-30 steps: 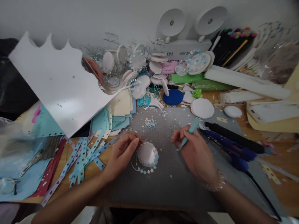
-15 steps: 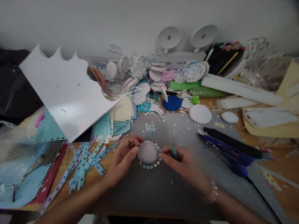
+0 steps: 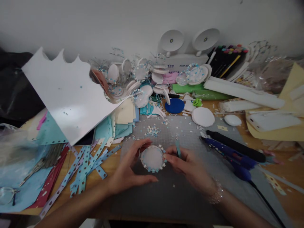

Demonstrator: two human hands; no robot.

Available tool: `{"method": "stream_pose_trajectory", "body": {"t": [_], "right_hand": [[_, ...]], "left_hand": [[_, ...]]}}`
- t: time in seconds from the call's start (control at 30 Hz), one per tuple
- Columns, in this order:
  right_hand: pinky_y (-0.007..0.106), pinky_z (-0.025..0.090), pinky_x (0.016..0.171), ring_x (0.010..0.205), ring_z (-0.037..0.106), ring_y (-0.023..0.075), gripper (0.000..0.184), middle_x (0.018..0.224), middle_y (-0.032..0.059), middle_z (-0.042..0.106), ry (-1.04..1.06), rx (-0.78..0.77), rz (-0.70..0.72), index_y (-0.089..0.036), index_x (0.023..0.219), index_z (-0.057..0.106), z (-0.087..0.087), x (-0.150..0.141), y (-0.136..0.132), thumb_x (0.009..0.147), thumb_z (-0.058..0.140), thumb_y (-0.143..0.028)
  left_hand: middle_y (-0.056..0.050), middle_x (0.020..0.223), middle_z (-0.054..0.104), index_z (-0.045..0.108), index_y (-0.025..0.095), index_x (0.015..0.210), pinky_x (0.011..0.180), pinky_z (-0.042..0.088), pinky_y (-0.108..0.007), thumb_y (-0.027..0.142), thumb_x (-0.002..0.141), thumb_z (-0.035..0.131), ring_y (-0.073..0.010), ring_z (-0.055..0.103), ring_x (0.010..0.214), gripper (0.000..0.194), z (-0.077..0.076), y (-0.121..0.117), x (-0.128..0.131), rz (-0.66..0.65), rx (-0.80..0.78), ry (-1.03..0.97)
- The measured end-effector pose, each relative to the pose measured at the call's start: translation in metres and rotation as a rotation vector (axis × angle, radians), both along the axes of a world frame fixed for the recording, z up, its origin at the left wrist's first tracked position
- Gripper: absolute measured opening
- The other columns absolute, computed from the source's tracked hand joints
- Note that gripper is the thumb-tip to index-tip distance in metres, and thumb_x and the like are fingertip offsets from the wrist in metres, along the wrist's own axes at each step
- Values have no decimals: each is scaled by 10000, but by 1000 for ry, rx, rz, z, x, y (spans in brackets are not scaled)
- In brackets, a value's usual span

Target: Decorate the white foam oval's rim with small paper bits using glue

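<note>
A small white foam disc [image 3: 152,157], ringed with tiny blue and white paper bits on a thin wire hoop, lies on the grey cutting mat [image 3: 166,193]. My left hand [image 3: 129,167] curves around the disc's left side, fingers apart, thumb stretched out below it. My right hand [image 3: 187,166] pinches the disc's right edge and also holds teal tweezers [image 3: 178,149] that stick up from the fingers.
A blue glue gun [image 3: 234,156] and a black tool [image 3: 235,145] lie to the right with a cable. Punched blue paper strips [image 3: 87,161] lie at left under a large white sheet [image 3: 68,91]. Finished discs, foam rounds and markers crowd the back.
My right hand came left from the mat to the disc's edge, tweezers swinging upright. My left hand loosened from a pinch to an open cupping around the disc.
</note>
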State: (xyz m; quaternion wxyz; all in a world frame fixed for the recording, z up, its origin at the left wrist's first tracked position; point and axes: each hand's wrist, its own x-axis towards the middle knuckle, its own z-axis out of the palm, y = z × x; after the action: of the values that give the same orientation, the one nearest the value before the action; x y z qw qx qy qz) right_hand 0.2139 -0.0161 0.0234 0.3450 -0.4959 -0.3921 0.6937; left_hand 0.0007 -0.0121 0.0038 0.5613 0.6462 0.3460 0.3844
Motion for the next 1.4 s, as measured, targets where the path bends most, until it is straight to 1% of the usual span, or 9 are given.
{"method": "stream_pose_trajectory", "body": {"t": [0.13, 0.5, 0.7, 0.77, 0.9, 1.0, 1.13, 1.27, 1.4], "right_hand": [[219, 168, 415, 458, 239, 52, 339, 539, -78, 342, -11, 9, 1, -160, 791, 608, -2, -2, 0, 779, 646, -497], [210, 210, 414, 459, 277, 62, 318, 552, -69, 368, -103, 53, 1, -177, 785, 600, -4, -3, -1, 800, 615, -494], [204, 269, 433, 475, 324, 75, 177, 559, -70, 382, -244, 299, -115, -197, 807, 551, 3, -4, -2, 816, 594, -369], [200, 298, 443, 483, 359, 80, 150, 570, -71, 399, -274, 378, -91, -206, 886, 561, 4, -5, -5, 798, 615, -315], [185, 322, 431, 544, 456, 95, 224, 666, -38, 498, -376, 463, 22, -245, 1024, 583, 4, -4, -11, 802, 608, -234], [196, 344, 450, 581, 499, 102, 211, 711, -19, 555, -464, 582, 55, -260, 1020, 614, 4, -2, -11, 827, 571, -184], [229, 380, 519, 605, 512, 107, 213, 722, -12, 581, -528, 756, 30, -255, 974, 650, 5, 0, -8, 834, 557, -126], [221, 378, 514, 611, 504, 98, 273, 757, -10, 553, -500, 812, 9, -276, 998, 662, 5, 2, -6, 833, 553, -87], [208, 387, 531, 659, 513, 93, 351, 832, 1, 526, -470, 836, 48, -303, 1043, 660, 2, 4, -7, 838, 527, -51]], "left_hand": [[-87, 1313, 452, 421, 293, 1317, 1110, 339, -432, 164, 650, 827, -268, 428, 1268, 792, -2, 0, 0, 38, 28, 1], [-81, 1270, 463, 469, 276, 1168, 1015, 424, -397, 105, 646, 817, -243, 453, 1230, 651, -7, 0, 2, 73, 123, -68], [-102, 1291, 448, 467, 267, 1179, 1018, 410, -445, 111, 675, 799, -272, 441, 1242, 623, -4, 1, -1, 93, 202, 30], [-105, 1280, 460, 469, 267, 1182, 1014, 412, -456, 120, 679, 797, -275, 454, 1229, 618, -3, 1, -2, 102, 221, 53], [-107, 1261, 476, 485, 257, 1143, 1001, 418, -465, 147, 684, 797, -283, 471, 1213, 566, -2, 0, -2, 112, 226, 97], [-106, 1249, 486, 492, 242, 1084, 984, 426, -460, 160, 701, 786, -278, 482, 1202, 490, 1, 0, -2, 98, 234, 134], [-102, 1226, 509, 499, 233, 1038, 962, 446, -433, 180, 721, 771, -262, 511, 1166, 421, 7, 0, -1, 54, 245, 169], [-92, 1228, 509, 498, 239, 1059, 972, 445, -409, 171, 713, 779, -246, 512, 1169, 450, 9, 1, -1, -3, 239, 162], [-91, 1224, 520, 508, 244, 1079, 965, 455, -408, 160, 714, 777, -247, 524, 1170, 461, 9, 2, -1, -55, 212, 132]]}}
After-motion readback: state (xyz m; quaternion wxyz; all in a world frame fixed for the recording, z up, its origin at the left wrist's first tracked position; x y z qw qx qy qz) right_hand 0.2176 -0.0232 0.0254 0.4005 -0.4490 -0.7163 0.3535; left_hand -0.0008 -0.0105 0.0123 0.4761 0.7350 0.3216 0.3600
